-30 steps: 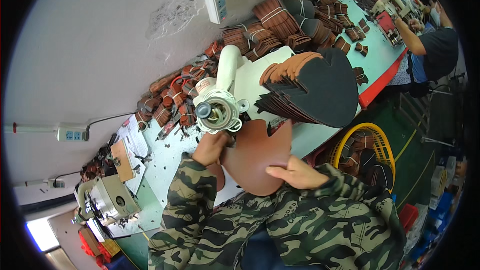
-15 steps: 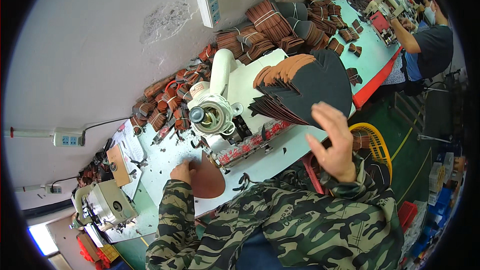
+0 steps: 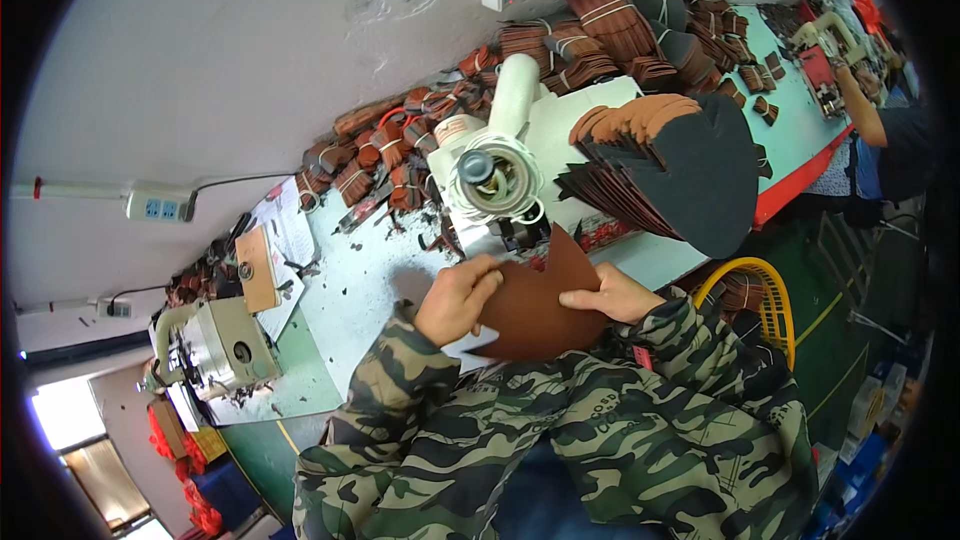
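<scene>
Between my two hands is a brown leather piece (image 3: 530, 315) with a deep notch and pointed tips, held just above the table's near edge. My left hand (image 3: 455, 300) is closed on its left end, thumb and fingers pinching it. Across the notch, my right hand (image 3: 617, 294) grips the right part, its thumb on top. Directly beyond the leather stands a white machine (image 3: 500, 175) with a dark round knob and pale cord coiled around it. A fanned stack of dark leather pieces (image 3: 690, 175) with brown undersides lies on the machine's right side.
Tied bundles of leather pieces (image 3: 610, 15) line the wall. A second machine (image 3: 235, 345) and a brown clipboard (image 3: 262, 270) are at the left. Dark scraps litter the white table (image 3: 335, 300). A yellow basket (image 3: 775, 300) stands at the right; farther off, a co-worker (image 3: 880, 130) sits.
My right hand has come down from beside the stack and taken hold of the leather piece. My left hand has lifted it off the table toward me. The view has shifted.
</scene>
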